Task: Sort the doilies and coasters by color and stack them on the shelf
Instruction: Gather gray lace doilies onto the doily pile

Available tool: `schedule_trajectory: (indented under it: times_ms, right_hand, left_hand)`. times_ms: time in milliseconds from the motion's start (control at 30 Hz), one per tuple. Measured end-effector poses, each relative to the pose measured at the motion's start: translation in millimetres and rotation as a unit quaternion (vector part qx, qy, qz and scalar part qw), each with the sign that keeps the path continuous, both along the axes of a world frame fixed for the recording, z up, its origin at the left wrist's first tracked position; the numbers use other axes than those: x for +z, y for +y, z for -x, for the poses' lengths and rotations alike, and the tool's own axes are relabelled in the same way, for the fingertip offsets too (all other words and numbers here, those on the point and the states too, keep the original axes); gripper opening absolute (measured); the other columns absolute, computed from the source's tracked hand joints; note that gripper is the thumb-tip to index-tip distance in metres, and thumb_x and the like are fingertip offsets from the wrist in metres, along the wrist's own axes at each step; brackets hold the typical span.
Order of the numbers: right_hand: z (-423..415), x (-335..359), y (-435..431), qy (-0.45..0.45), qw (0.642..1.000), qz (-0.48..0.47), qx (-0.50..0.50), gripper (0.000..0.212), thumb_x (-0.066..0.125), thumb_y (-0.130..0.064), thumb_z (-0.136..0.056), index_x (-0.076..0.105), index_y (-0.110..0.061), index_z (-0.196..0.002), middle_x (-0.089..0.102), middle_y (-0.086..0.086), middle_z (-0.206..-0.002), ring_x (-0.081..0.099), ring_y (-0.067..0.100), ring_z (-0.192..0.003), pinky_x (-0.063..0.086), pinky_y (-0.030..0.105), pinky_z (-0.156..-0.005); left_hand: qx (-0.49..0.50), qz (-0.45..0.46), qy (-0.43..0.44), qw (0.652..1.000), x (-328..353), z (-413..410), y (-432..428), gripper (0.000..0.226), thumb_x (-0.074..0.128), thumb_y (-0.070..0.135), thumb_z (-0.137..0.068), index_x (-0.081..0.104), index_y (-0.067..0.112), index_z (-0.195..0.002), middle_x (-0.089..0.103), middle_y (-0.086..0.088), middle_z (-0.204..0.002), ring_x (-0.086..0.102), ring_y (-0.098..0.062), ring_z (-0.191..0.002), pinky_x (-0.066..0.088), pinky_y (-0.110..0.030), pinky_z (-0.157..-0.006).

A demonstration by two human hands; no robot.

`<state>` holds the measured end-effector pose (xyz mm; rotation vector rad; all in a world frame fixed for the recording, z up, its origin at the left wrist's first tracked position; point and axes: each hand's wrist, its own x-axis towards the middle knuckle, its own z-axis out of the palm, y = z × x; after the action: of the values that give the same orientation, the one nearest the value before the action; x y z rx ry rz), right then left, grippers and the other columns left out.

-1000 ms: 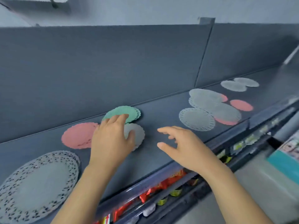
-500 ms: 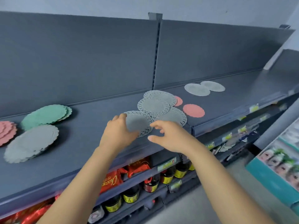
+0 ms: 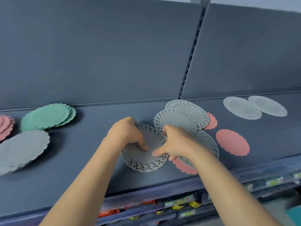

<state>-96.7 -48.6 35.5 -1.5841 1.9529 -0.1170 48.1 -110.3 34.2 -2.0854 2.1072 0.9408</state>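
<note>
A white lace doily (image 3: 146, 162) lies on the grey shelf (image 3: 81, 168) in the middle of the view. My left hand (image 3: 125, 134) grips its left part, thumb on top and fingers curled over the far rim. My right hand (image 3: 177, 142) grips its right edge, thumb stretched across the paper. Behind my right hand lie more lace doilies (image 3: 177, 121), overlapping, with pink coasters (image 3: 232, 142) among them and one pink coaster (image 3: 184, 165) under my right wrist. At the left stand a green stack (image 3: 47, 116), a pink stack (image 3: 5, 126) and a white scalloped stack (image 3: 22, 149).
Two more white doilies (image 3: 241, 108) overlap at the far right of the shelf. A slotted upright (image 3: 192, 51) divides the grey back panel. Below the shelf's front lip, a lower shelf holds packaged goods and price tags (image 3: 179, 203).
My view swung right from the sorted stacks to the loose pile. Both hands moved from the small white coaster stack to the nearest lace doily and took hold of it.
</note>
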Motion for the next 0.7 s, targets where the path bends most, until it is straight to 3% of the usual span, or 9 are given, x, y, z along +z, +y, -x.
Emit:
schedule_trajectory:
  times_ms: [67, 133, 233, 300, 367, 467, 533, 600, 700]
  right_hand:
    - [2.6, -2.0, -5.6, 0.000, 1.000, -0.003, 0.029, 0.068, 0.082, -0.041, -0.068, 0.036, -0.017, -0.113, 0.052, -0.001, -0.102, 0.065, 0.013, -0.049, 0.046, 0.024, -0.051]
    - [5.4, -6.2, -6.7, 0.014, 0.997, 0.001, 0.073, 0.060, 0.077, -0.044, -0.072, 0.033, -0.017, -0.103, 0.049, 0.000, -0.105, 0.063, 0.012, -0.050, 0.038, 0.023, -0.045]
    - [8.9, -10.5, -10.6, 0.028, 0.993, 0.014, 0.115, 0.064, 0.074, -0.046, -0.075, 0.034, -0.011, -0.111, 0.050, 0.008, -0.116, 0.066, 0.026, -0.085, 0.041, 0.028, -0.059]
    - [10.4, -9.3, -13.1, 0.025, 0.991, 0.023, 0.130, 0.069, 0.075, -0.047, -0.074, 0.033, -0.010, -0.115, 0.055, 0.008, -0.113, 0.065, 0.029, -0.092, 0.041, 0.030, -0.059]
    - [13.4, -7.6, -11.9, 0.039, 0.986, 0.050, 0.157, 0.068, 0.072, -0.052, -0.074, 0.034, -0.013, -0.114, 0.056, 0.006, -0.117, 0.063, 0.027, -0.100, 0.040, 0.029, -0.064]
    - [13.9, -7.5, -9.3, 0.052, 0.972, 0.114, 0.198, 0.077, 0.060, -0.064, -0.077, 0.027, -0.023, -0.133, 0.040, 0.003, -0.133, 0.053, 0.025, -0.117, 0.040, 0.031, -0.077]
    - [6.2, -6.8, -8.0, -0.014, 0.971, 0.156, 0.180, 0.082, 0.056, -0.065, -0.079, 0.018, -0.029, -0.142, 0.030, 0.001, -0.132, 0.050, 0.024, -0.119, 0.038, 0.031, -0.080]
    - [-10.1, -6.9, -8.4, -0.165, 0.960, 0.173, 0.147, 0.066, 0.058, -0.057, -0.081, 0.032, -0.034, -0.137, 0.036, -0.005, -0.125, 0.053, 0.019, -0.108, 0.040, 0.030, -0.081]
    - [-51.1, -5.8, -4.0, -0.393, 0.901, 0.115, 0.139, 0.038, 0.064, -0.035, -0.086, 0.049, -0.038, -0.120, 0.051, -0.021, -0.106, 0.058, 0.005, -0.081, 0.044, 0.019, -0.071]
  left_hand:
    - [-0.001, 0.012, -0.006, 1.000, -0.8, 1.7, -2.3, 0.089, 0.091, 0.037, -0.049, 0.048, 0.019, -0.125, 0.058, 0.001, -0.113, 0.058, -0.023, -0.099, 0.046, -0.029, -0.072]
    - [-0.013, 0.037, -0.004, 0.999, -3.4, 1.3, 1.6, 0.084, 0.090, 0.035, -0.051, 0.049, 0.019, -0.122, 0.057, 0.002, -0.115, 0.055, -0.023, -0.104, 0.044, -0.029, -0.073]
    - [-0.051, 0.094, 0.026, 0.994, -8.8, -2.2, 8.5, 0.054, 0.082, 0.029, -0.061, 0.044, 0.022, -0.099, 0.053, 0.005, -0.089, 0.053, -0.023, -0.087, 0.040, -0.031, -0.062]
    - [-0.032, 0.136, 0.101, 0.985, -9.8, -6.7, 15.4, 0.033, 0.070, 0.017, -0.073, 0.046, 0.025, -0.094, 0.057, 0.005, -0.082, 0.054, -0.019, -0.077, 0.045, -0.034, -0.066]
    - [0.023, 0.157, 0.193, 0.968, -7.2, -12.4, 28.1, 0.033, 0.064, 0.008, -0.079, 0.051, 0.028, -0.101, 0.060, 0.004, -0.085, 0.053, -0.015, -0.069, 0.048, -0.033, -0.067]
    - [0.121, 0.183, 0.309, 0.925, 3.9, -24.8, 54.9, 0.041, 0.067, 0.005, -0.081, 0.054, 0.033, -0.108, 0.063, -0.008, -0.097, 0.057, -0.033, -0.078, 0.053, -0.046, -0.074]
    - [0.204, 0.206, 0.395, 0.872, 15.3, -35.2, 73.6, 0.044, 0.070, 0.000, -0.080, 0.055, 0.028, -0.112, 0.066, -0.010, -0.092, 0.062, -0.027, -0.074, 0.056, -0.047, -0.071]
    - [0.280, 0.245, 0.457, 0.808, 25.5, -47.6, 91.7, 0.045, 0.069, -0.005, -0.079, 0.057, 0.021, -0.115, 0.069, -0.006, -0.094, 0.067, -0.018, -0.077, 0.059, -0.037, -0.071]
    - [0.365, 0.286, 0.491, 0.738, 37.6, -72.9, 123.5, 0.044, 0.072, 0.002, -0.077, 0.062, 0.024, -0.113, 0.070, -0.009, -0.104, 0.069, -0.022, -0.087, 0.059, -0.037, -0.077]
